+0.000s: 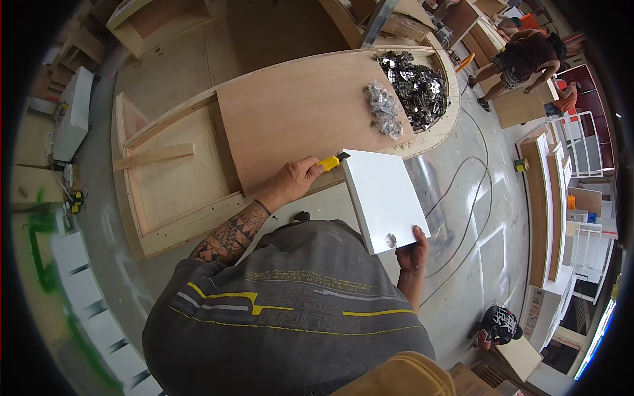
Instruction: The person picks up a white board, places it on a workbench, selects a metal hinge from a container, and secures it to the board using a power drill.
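Observation:
My left hand [292,181] is closed round a yellow utility knife [328,163]. The knife's dark tip meets the far left corner of a white panel [386,191]. Gripping that panel at its near right corner is my right hand [414,251], its thumb on the top face. A round hole [390,240] shows in the panel close to the near edge. Beyond both hands lies a brown plywood sheet [297,105] on a wooden frame. Clear bags of small parts [384,109] rest at the sheet's right end, beside a heap of shiny metal hinges [417,89].
An open wooden frame [168,178] with a loose slat [155,156] extends to the left. A cable [485,191] runs over the floor at right. Other people [522,59] work at the far right, and one person [500,325] is low at the near right. Long panels [545,198] stand there too.

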Available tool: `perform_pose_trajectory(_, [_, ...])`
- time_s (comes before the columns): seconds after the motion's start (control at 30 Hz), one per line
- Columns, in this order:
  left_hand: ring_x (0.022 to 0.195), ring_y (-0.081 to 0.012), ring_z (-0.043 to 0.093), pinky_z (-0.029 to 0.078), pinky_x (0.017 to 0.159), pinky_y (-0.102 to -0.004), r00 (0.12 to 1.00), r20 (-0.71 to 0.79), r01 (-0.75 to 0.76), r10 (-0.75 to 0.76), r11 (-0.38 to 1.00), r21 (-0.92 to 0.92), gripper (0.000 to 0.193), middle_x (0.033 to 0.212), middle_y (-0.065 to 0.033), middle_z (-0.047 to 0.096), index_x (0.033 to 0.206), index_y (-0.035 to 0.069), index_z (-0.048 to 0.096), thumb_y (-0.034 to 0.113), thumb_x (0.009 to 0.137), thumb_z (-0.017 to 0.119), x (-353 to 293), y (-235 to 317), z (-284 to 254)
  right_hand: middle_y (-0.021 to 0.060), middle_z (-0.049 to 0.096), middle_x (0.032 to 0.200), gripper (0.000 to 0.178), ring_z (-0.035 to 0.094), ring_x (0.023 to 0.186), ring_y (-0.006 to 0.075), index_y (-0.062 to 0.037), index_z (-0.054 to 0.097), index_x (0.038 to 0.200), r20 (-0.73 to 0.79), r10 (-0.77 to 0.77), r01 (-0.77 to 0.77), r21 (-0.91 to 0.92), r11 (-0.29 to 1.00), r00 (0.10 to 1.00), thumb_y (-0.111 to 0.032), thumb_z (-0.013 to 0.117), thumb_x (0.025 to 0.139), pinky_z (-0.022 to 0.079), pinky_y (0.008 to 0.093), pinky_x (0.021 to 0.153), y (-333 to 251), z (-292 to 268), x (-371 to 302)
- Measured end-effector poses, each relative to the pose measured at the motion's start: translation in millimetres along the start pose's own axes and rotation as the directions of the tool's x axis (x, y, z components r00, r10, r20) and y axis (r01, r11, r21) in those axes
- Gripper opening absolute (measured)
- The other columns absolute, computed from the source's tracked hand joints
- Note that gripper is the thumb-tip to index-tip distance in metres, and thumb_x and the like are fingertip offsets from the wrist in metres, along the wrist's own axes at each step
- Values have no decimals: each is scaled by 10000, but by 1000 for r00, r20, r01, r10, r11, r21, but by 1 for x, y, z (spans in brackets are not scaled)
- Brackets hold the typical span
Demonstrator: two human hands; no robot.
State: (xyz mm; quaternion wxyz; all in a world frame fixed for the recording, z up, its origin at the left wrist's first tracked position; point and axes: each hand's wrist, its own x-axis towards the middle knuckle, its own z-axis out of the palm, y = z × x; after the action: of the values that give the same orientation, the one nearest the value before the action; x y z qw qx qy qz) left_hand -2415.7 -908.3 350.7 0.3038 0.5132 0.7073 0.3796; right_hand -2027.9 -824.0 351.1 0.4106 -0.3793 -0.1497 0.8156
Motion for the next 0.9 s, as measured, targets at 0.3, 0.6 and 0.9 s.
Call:
perform_pose_trajectory(0.3, [672, -335, 624, 488, 636, -429, 999, -18, 48, -49, 999, -11, 366, 745, -184, 602, 1054, 24, 626, 381, 1064, 546, 5, -4, 5, 147, 695, 1229, 370, 677, 1153, 297, 44, 615, 1250, -16, 3, -4, -28, 1000, 1000, -161, 660, 946, 535, 434, 1039, -2, 0, 5])
perform_pose_trajectory(0.6, [671, -335, 616, 489, 642, -420, 998, -38, 42, -43, 998, -36, 369, 742, -176, 596, 1055, 29, 628, 388, 1064, 547, 5, -6, 7, 150, 691, 1237, 345, 667, 1171, 299, 35, 628, 1224, -6, 16, -16, -37, 999, 1000, -163, 662, 943, 524, 443, 1048, -4, 4, 7])
perform_pose_trajectory(0.9, [655, -300, 611, 486, 633, -406, 1000, 1, 0, 0, 999, -47, 373, 741, -173, 594, 1061, 33, 642, 395, 1061, 553, -3, -6, 8, 151, 693, 1234, 341, 667, 1171, 300, 38, 638, 1209, -11, 19, -20, -43, 999, 1000, -167, 668, 938, 520, 444, 1048, -7, -2, 9])
